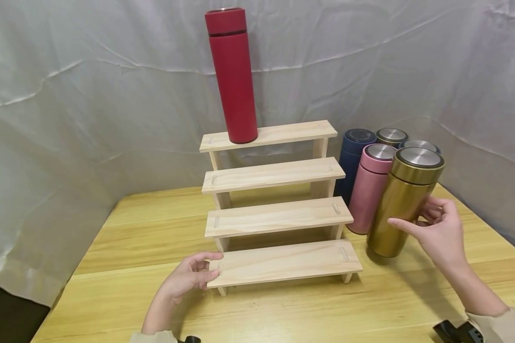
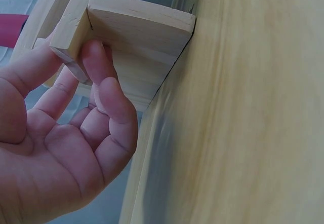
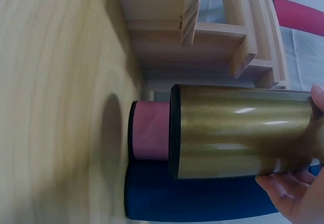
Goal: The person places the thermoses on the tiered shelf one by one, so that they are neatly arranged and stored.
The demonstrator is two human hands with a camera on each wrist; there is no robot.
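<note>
My right hand [image 1: 444,231] grips a gold thermos bottle [image 1: 401,209] with a steel-topped lid. The bottle tilts slightly, and in the right wrist view its dark base [image 3: 175,132] hangs above the tabletop, apart from its shadow. At the left end of a four-step wooden display stand [image 1: 283,262], my left hand [image 1: 186,276] pinches the lowest board between thumb and fingers. On the stand's top step a tall red thermos [image 1: 236,85] stands upright. Just left of the gold bottle is a pink thermos [image 1: 366,195], partly covered by it.
Behind the pink thermos stand a dark blue thermos [image 1: 351,155], a dark one with a steel lid [image 1: 392,135], and another blue-rimmed one, mostly hidden. The wooden table [image 1: 128,238] meets pale grey cloth [image 1: 111,119] at the back and sides.
</note>
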